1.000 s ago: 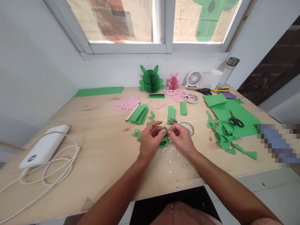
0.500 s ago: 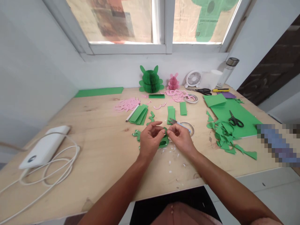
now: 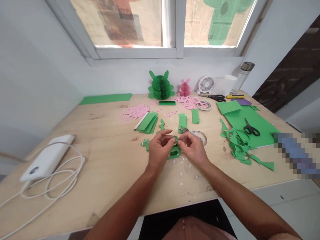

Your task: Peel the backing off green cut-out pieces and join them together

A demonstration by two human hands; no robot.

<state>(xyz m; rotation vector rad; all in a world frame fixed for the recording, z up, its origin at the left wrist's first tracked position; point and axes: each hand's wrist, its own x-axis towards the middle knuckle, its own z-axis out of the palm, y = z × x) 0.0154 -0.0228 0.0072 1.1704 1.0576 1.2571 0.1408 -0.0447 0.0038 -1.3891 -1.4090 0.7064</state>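
My left hand [image 3: 161, 146] and my right hand [image 3: 191, 146] meet over the middle of the table, thumbs and forefingers pinched. Between the fingertips of both is a small green paper piece [image 3: 176, 137]. Just below lies a green paper cutout [image 3: 175, 152] with holes, partly covered by my left hand. Tiny white paper bits [image 3: 181, 173] are scattered on the wood nearby. Beyond my right hand are scissors [image 3: 184, 129] and a tape roll [image 3: 202, 136], both partly hidden. Folded green strips [image 3: 148, 122] lie beyond my left hand.
Green scraps [image 3: 240, 141], black scissors [image 3: 251, 127] and a green sheet [image 3: 262, 130] lie right. Pink scraps [image 3: 136, 112] spread farther back. A green honeycomb paper figure [image 3: 161, 86] and a small fan [image 3: 206, 84] stand by the wall. A white power bank [image 3: 48, 156] with cable lies left.
Both hands stay almost in place, still pinching the green paper piece. The cutout beneath them shows slightly more to the right. Nothing else visibly moves.
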